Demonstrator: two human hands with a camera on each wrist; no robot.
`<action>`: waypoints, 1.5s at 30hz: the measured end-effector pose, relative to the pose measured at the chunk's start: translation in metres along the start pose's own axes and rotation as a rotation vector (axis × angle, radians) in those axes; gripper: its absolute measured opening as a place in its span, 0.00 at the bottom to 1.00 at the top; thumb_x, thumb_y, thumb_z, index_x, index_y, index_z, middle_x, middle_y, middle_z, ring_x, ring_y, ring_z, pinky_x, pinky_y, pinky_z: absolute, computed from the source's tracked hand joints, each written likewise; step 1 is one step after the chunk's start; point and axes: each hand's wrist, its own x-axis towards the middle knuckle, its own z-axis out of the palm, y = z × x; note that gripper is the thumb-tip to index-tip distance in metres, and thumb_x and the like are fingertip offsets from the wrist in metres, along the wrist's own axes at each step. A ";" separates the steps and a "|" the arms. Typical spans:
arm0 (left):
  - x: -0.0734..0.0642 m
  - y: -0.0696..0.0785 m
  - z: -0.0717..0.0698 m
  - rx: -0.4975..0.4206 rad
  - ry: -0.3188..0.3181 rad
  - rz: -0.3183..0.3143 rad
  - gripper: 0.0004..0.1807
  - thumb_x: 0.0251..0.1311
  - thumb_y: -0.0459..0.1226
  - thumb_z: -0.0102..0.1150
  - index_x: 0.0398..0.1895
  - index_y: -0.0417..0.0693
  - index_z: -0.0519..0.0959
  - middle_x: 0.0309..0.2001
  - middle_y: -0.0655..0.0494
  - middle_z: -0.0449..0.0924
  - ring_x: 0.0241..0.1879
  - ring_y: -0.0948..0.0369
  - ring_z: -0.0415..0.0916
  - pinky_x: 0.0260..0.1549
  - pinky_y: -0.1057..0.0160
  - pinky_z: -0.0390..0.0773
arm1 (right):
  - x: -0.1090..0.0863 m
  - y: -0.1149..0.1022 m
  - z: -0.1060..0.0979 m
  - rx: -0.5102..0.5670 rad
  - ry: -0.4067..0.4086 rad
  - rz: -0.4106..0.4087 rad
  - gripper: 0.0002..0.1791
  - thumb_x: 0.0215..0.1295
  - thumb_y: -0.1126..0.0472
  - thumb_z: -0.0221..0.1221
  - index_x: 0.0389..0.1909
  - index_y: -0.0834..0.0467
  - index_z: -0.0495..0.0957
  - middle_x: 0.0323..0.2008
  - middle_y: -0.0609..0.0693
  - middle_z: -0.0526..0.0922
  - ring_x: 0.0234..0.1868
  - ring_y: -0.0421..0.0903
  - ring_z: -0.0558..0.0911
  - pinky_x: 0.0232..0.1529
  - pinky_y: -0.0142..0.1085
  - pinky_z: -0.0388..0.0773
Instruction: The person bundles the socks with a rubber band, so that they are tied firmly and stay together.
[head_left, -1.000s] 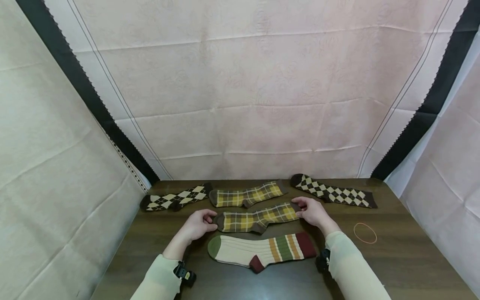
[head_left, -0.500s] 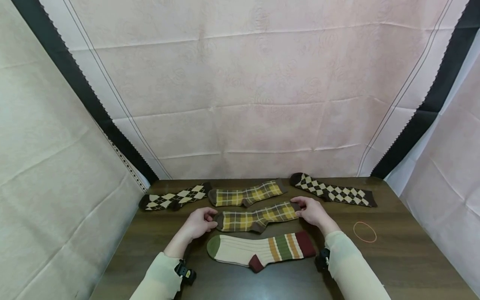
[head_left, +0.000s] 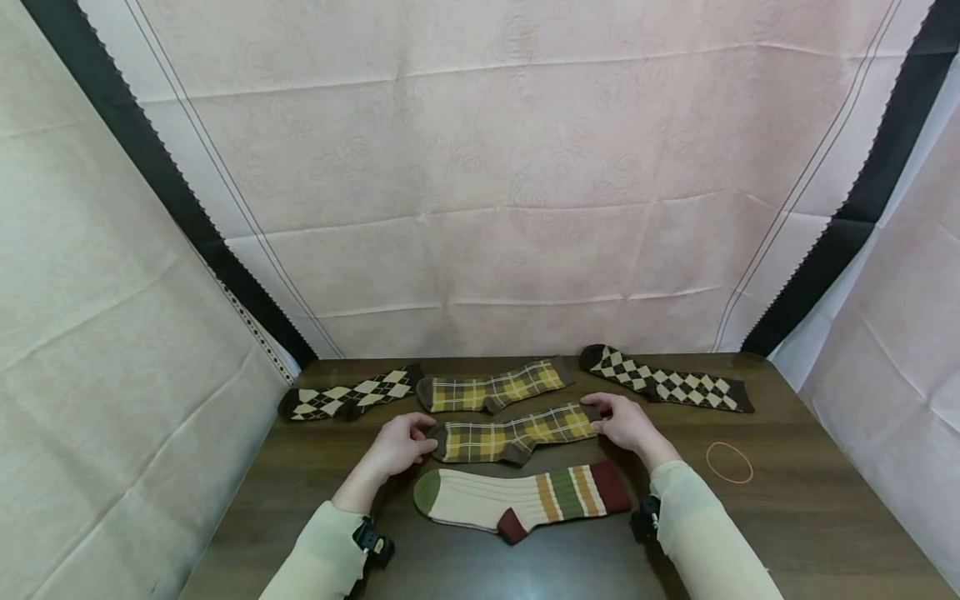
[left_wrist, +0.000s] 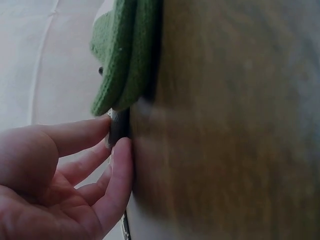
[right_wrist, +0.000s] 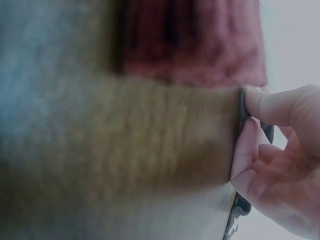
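A yellow-and-brown plaid sock (head_left: pixel 517 435) lies flat across the middle of the table, toe to the left. My left hand (head_left: pixel 396 447) pinches its dark toe between thumb and fingers. At the opposite end, the cuff is pinched by my right hand (head_left: pixel 628 423). Just nearer to me lies a cream sock (head_left: pixel 487 498) with a green toe, maroon heel and cuff, and green and orange stripes. Its green toe (left_wrist: pixel 120 60) overhangs my fingertips in the left wrist view; its maroon cuff (right_wrist: pixel 195 45) shows above my thumb in the right wrist view.
A matching plaid sock (head_left: pixel 495 390) lies just behind the held one. Black-and-cream argyle socks lie at the back left (head_left: pixel 352 397) and the back right (head_left: pixel 667 383). An orange rubber band (head_left: pixel 730 463) rests at right on the wooden table (head_left: pixel 817 517). Pale cloth walls (head_left: pixel 480 183) surround it.
The left hand has shifted very slightly at the toe of the plaid sock. The right hand and all the socks stay where they were.
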 end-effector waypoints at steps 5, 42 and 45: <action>0.000 0.000 0.002 -0.015 0.009 -0.013 0.18 0.68 0.28 0.70 0.59 0.38 0.83 0.34 0.48 0.76 0.28 0.56 0.79 0.30 0.58 0.85 | 0.000 0.001 0.001 -0.011 0.005 -0.016 0.25 0.71 0.71 0.66 0.68 0.57 0.81 0.63 0.67 0.77 0.54 0.59 0.81 0.49 0.53 0.80; -0.004 -0.005 0.003 -0.064 0.005 -0.014 0.16 0.68 0.24 0.67 0.58 0.38 0.83 0.33 0.48 0.77 0.31 0.56 0.78 0.33 0.56 0.86 | -0.004 0.002 0.002 0.006 0.015 -0.018 0.24 0.71 0.71 0.66 0.67 0.56 0.82 0.63 0.65 0.78 0.54 0.57 0.81 0.46 0.50 0.81; -0.003 -0.005 0.002 -0.080 -0.002 -0.011 0.16 0.68 0.24 0.67 0.58 0.38 0.83 0.33 0.48 0.77 0.31 0.56 0.78 0.33 0.56 0.85 | -0.004 0.001 0.001 -0.005 0.015 -0.026 0.24 0.71 0.71 0.66 0.67 0.56 0.82 0.62 0.65 0.78 0.52 0.56 0.81 0.45 0.50 0.81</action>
